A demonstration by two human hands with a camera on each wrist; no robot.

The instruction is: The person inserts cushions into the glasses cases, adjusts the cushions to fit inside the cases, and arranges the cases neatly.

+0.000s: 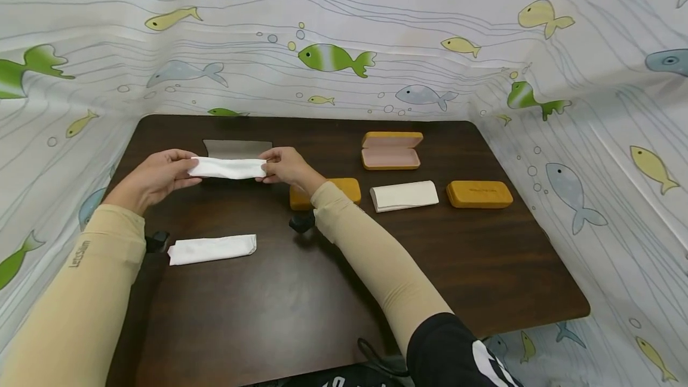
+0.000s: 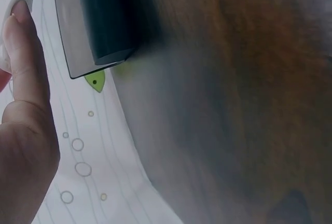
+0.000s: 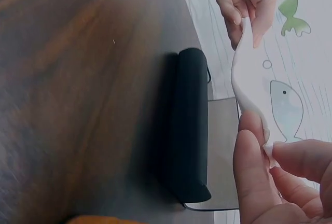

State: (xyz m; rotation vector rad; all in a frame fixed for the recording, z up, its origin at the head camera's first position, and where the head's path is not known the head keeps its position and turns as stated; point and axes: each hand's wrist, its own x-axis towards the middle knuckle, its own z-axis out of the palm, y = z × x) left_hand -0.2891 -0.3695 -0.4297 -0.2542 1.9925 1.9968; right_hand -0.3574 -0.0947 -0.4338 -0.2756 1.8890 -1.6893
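Observation:
A folded strip of white cloth (image 1: pixel 228 168) is stretched level between both hands above the back left of the table. My left hand (image 1: pixel 161 178) pinches its left end with thumb and fingers. The right hand (image 1: pixel 287 166) pinches the opposite end; in the right wrist view its fingertips (image 3: pixel 248 146) bunch the cloth's edge. Just below and behind the cloth lies a long dark case (image 3: pixel 191 125) with its grey-lined flap (image 1: pixel 236 148) raised. From above, the cloth and hands hide most of this case. Nearer the front left, a second folded white cloth (image 1: pixel 212 249) lies flat.
An open yellow case (image 1: pixel 391 151) with a pink lining stands at the back. Two closed yellow cases (image 1: pixel 479 194) lie farther forward, one partly behind the right forearm. Between them is an off-white folded piece (image 1: pixel 404 196). A black cable (image 1: pixel 376 357) loops at the table's front edge.

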